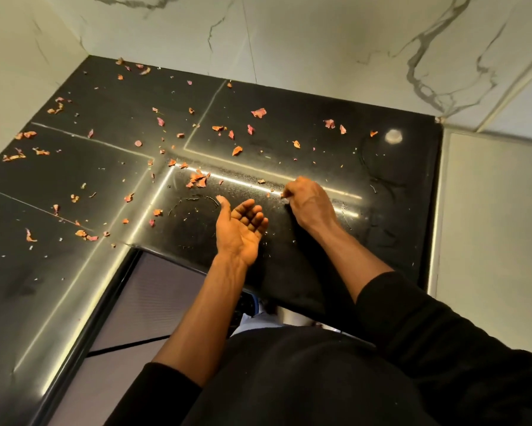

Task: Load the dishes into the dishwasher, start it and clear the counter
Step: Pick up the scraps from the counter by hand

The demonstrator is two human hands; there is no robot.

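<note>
Littering the black counter [397, 229], pinkish scraps [197, 179] spread mostly from nine to twelve o'clock. At its centre the right hand [310, 204], fingers curled, pinches one of the scraps. At its eight o'clock the left hand [241, 229] lies palm-up, fingers relaxed, grasping nothing. A marbled wall [320, 56] stands at twelve.

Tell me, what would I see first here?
Pink and orange petals lie scattered all over the shiny black counter, most toward the left and back. Near its front, the right hand pinches a small scrap while the left hand sits beside it, cupped palm up.
</note>
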